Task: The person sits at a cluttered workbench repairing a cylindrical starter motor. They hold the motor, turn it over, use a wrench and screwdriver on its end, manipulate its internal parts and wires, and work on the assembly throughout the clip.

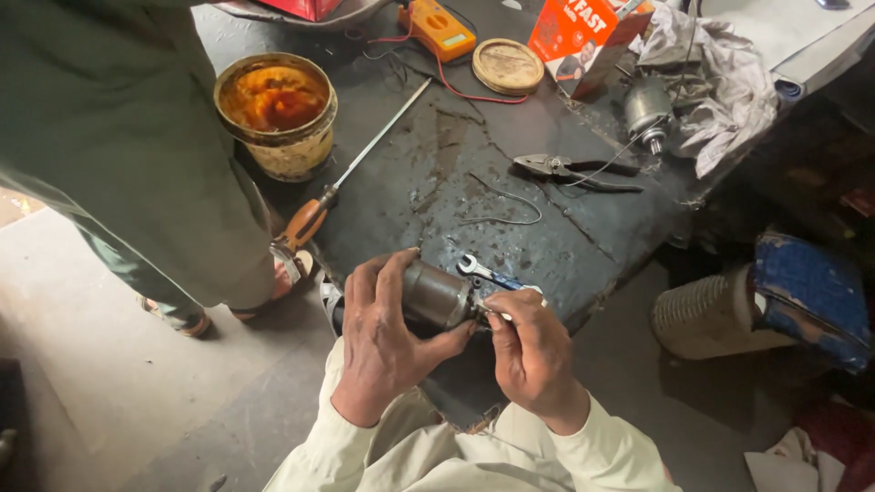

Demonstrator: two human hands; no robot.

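**Head view: both hands on a small motor**

Left hand [381, 342] wraps its fingers around a dark cylindrical motor [436, 296] at the workbench [510, 173] edge. Right hand [533, 351] pinches a small spanner [488, 273] just beyond the motor's end, fingertips clenched.

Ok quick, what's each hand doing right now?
Left hand: closed around the dark metal cylinder, holding it.
Right hand: fingers closed on a small spanner at the cylinder's end.
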